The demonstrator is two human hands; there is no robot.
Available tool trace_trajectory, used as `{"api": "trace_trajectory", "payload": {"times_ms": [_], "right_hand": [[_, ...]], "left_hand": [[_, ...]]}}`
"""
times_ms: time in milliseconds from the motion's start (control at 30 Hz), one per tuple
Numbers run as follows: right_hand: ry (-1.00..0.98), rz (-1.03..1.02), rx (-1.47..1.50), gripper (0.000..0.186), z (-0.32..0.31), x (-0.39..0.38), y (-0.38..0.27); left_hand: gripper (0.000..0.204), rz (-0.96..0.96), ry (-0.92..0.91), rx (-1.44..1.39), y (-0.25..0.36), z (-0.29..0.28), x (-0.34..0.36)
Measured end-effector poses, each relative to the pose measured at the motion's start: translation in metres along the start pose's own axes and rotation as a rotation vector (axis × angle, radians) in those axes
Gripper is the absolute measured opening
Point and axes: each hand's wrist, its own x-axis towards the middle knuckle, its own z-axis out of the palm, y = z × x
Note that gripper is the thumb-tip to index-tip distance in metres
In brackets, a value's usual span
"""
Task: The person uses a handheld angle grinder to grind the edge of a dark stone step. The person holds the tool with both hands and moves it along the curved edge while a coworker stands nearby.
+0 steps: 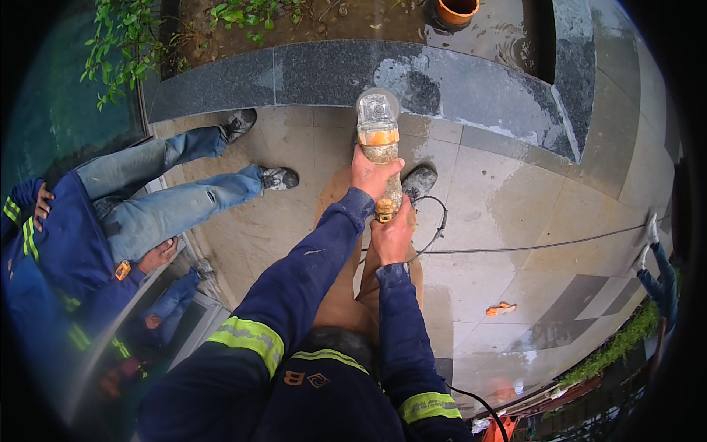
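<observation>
I hold a dusty yellow and silver angle grinder [379, 129] out in front of me. My left hand [372, 173] is wrapped round the middle of its body, and my right hand [392, 239] grips its rear end, where a black cord [442, 221] loops away. The grinder's round disc, at the far end, overlaps in view the front edge of a dark granite planter border [317, 77], which has white wet residue on its right part; I cannot tell whether the disc touches it.
A co-worker [151, 206] sits at my left against a glass panel [51, 103]. Another person [659, 280] is at the far right. The cord runs across the wet pavement [515, 191], where an orange object [501, 308] lies. A terracotta pot [455, 10] and plants [118, 44] are ahead.
</observation>
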Motion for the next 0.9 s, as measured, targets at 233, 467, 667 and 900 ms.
{"api": "trace_trajectory", "payload": {"times_ms": [233,467,667,900], "right_hand": [[-0.026,-0.015,0.059,0.078,0.001,-0.003,0.003],[0.018,-0.007,0.015,0.076,-0.002,0.002,-0.002],[-0.014,-0.056,0.075,0.078,0.003,0.001,0.005],[0.047,-0.064,-0.005,0.077,-0.004,0.0,0.001]], "left_hand": [[0.064,-0.056,0.033,0.01,0.004,-0.006,-0.007],[0.066,-0.022,0.004,0.013,0.005,0.001,0.0],[0.063,-0.032,0.037,0.008,0.004,-0.005,-0.006],[0.062,-0.006,0.014,0.008,0.004,0.005,-0.003]]}}
